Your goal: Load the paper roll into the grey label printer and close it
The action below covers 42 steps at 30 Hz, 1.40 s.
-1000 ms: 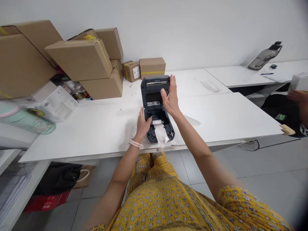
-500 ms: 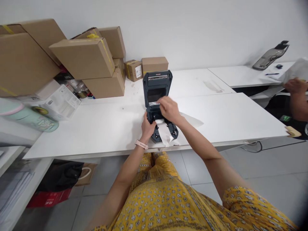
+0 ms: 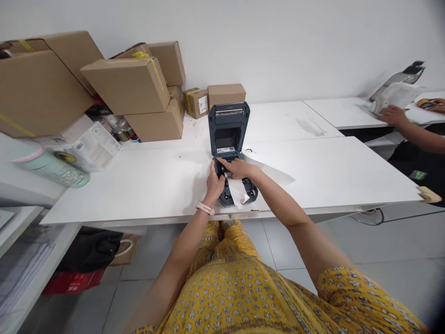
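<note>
A dark label printer (image 3: 229, 121) stands on the white table with its lid raised. My left hand (image 3: 214, 184) grips the left side of its base, the thumb over the inner edge. Over the open base is my right hand (image 3: 236, 167), its index finger stretched toward the inner left side near the hinge; its other fingers are curled, and what they may hold is hidden. A white paper strip (image 3: 238, 191) with a torn end lies across the front of the base. Behind my right wrist, a sheet of white paper (image 3: 274, 171) rests on the table.
Cardboard boxes (image 3: 125, 87) are stacked at the back left, beside a white carton (image 3: 100, 147) and a mint bottle (image 3: 52, 166). Two small boxes (image 3: 226, 94) stand behind the printer. At the far right, another person's hands (image 3: 394, 115) handle a grey plastic bag (image 3: 396, 96).
My right hand has moved down and left into the printer base, its index finger now extended. The other person's hand and the plastic bag have moved left onto the far table.
</note>
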{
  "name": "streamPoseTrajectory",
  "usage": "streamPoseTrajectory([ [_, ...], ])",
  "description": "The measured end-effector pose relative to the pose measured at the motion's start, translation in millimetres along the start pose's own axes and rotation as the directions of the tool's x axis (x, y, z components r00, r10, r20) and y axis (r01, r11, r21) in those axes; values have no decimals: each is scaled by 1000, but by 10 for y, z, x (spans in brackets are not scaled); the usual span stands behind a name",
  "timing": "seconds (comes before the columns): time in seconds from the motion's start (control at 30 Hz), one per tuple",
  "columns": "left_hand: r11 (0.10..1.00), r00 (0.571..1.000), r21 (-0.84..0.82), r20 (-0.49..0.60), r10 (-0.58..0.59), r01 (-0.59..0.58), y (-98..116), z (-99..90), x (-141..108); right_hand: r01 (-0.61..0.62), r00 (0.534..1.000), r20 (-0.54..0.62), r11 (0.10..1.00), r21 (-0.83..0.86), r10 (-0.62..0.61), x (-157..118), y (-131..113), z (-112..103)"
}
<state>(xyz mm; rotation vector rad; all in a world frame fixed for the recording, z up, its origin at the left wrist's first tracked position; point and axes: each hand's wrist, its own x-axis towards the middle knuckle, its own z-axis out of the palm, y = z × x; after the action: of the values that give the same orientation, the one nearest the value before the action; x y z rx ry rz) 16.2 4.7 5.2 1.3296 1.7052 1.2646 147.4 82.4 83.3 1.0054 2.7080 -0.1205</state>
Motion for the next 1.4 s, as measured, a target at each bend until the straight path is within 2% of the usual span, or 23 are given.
streamPoseTrajectory([
  [0.17, 999, 1000, 42, -19, -2, 3, -17, -3, 0, -33, 999, 37, 998, 48, 32, 16, 10, 80],
  [0.23, 999, 999, 47, -34, 3, -1, -11, -6, -3, -50, 999, -1, 991, 123, 50, 12, 49, 98],
  [0.3, 999, 999, 55, -38, 1, 1, -1, -10, -8, 18, 999, -54, 969, 246, -4, -53, 143, 84],
  [0.37, 998, 999, 68, -32, -5, 7, 11, -15, -15, 180, 981, -148, 873, 452, -126, -214, 293, 31],
  [0.43, 998, 1000, 62, -29, 2, 0, 21, -22, -27, 345, 933, -319, 660, 668, -165, -462, 486, -46],
  [0.5, 999, 999, 50, -30, 13, -11, 27, -30, -40, 445, 869, -495, 447, 776, -6, -733, 717, -109],
  [0.57, 999, 999, 50, -26, 20, -19, 25, -36, -51, 476, 792, -559, 324, 818, 247, -935, 983, -111],
  [0.67, 999, 999, 49, -21, 24, -23, 9, -39, -56, 471, 690, -504, 206, 858, 519, -990, 1407, 77],
  [0.73, 999, 999, 44, -30, 18, -16, -9, -34, -49, 436, 665, -423, 139, 889, 616, -902, 1627, 323],
  [0.83, 999, 999, 44, -43, 21, -19, -38, -21, -32, 296, 699, -271, 78, 952, 661, -752, 1742, 749],
  [0.93, 998, 998, 45, -45, 43, -41, -62, -13, -20, 201, 757, -199, 68, 977, 623, -667, 1634, 1078],
  [1.0, 998, 998, 47, -46, 49, -47, -71, -13, -17, 176, 778, -190, 83, 981, 599, -622, 1516, 1201],
  [1.23, 997, 998, 62, -39, 40, -37, -46, -21, -24, 199, 801, -251, 154, 968, 544, -449, 1237, 1303],
  [1.4, 997, 999, 75, -25, 36, -34, -6, -31, -36, 205, 836, -247, 138, 969, 490, -499, 1344, 1342],
])
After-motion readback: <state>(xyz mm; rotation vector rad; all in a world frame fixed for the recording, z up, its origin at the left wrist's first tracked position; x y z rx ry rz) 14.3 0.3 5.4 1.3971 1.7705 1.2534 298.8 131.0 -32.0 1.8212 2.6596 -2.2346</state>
